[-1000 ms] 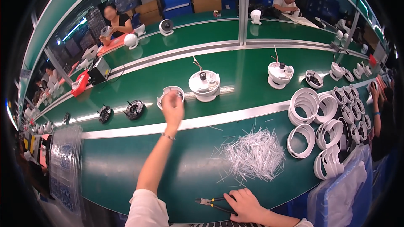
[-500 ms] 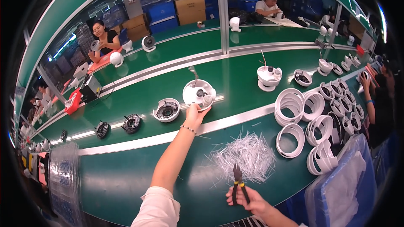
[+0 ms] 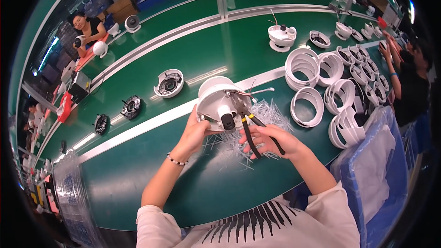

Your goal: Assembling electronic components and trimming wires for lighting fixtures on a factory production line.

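My left hand (image 3: 195, 131) grips a white round housing (image 3: 207, 95) by its left side, tilted so its open inside faces me. Inside it stand a white post with a black cylindrical cap (image 3: 228, 121) and small parts. Thin wires (image 3: 261, 92) with a white connector stick out to the right. In my right hand (image 3: 284, 140) are diagonal cutters (image 3: 248, 137) with black handles and yellow bands. Their jaws reach into the housing beside the wires; whether they touch a tie or wire I cannot tell. Under both hands lies a heap of clipped white plastic strips (image 3: 272, 114).
White rings (image 3: 307, 106) stand stacked on the right, beside several black-centred housings (image 3: 363, 66). Along the green conveyor sit a white shell (image 3: 168, 83), black round parts (image 3: 132, 107) and a white unit on a base (image 3: 282, 36). A blue bin (image 3: 367, 165) is at lower right. Co-workers sit nearby.
My left hand has brought the housing nearer from the conveyor and tilted it. My right hand has raised the cutters from beside the strips to the housing's wires. The view has tipped downward.
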### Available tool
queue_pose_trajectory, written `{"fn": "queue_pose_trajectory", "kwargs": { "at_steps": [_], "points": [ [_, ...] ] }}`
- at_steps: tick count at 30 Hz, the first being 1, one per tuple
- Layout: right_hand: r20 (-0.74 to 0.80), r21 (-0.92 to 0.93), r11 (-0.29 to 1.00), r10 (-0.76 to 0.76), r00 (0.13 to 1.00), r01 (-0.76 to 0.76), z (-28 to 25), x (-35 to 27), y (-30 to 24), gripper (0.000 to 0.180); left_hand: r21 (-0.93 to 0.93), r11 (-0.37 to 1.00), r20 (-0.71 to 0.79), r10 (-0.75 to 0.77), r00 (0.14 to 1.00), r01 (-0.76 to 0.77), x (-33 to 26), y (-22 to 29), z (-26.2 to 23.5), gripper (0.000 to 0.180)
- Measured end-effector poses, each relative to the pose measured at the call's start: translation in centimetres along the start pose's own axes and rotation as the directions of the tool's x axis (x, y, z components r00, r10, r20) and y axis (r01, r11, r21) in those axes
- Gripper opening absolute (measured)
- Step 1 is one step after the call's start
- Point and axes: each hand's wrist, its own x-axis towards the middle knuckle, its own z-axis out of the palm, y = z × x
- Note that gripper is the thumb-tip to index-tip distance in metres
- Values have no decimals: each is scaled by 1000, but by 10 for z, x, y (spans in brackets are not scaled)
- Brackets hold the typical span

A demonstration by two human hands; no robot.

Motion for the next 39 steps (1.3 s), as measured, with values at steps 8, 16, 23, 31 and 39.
{"fn": "queue_pose_trajectory", "kwargs": {
  "at_steps": [8,16,23,31,39],
  "points": [
    [-37,-107,994,-35,999,31,14,-10,-1,41,130,988,17,79,997,-81,-14,0,1,67],
    [-138,-219,972,-117,984,85,11,-16,9,31,2,998,-13,-55,998,55,-5,-2,11,64],
    [-153,-273,955,-164,974,118,7,-56,63,39,-45,983,-160,170,972,-179,62,-2,12,60],
    [-78,-982,191,-434,897,7,50,-76,109,55,-514,856,-109,-17,994,-42,218,-21,10,43],
    [79,-986,89,-493,866,141,48,-53,121,56,-130,951,-302,233,924,-282,224,-23,10,63]
  ]
}}
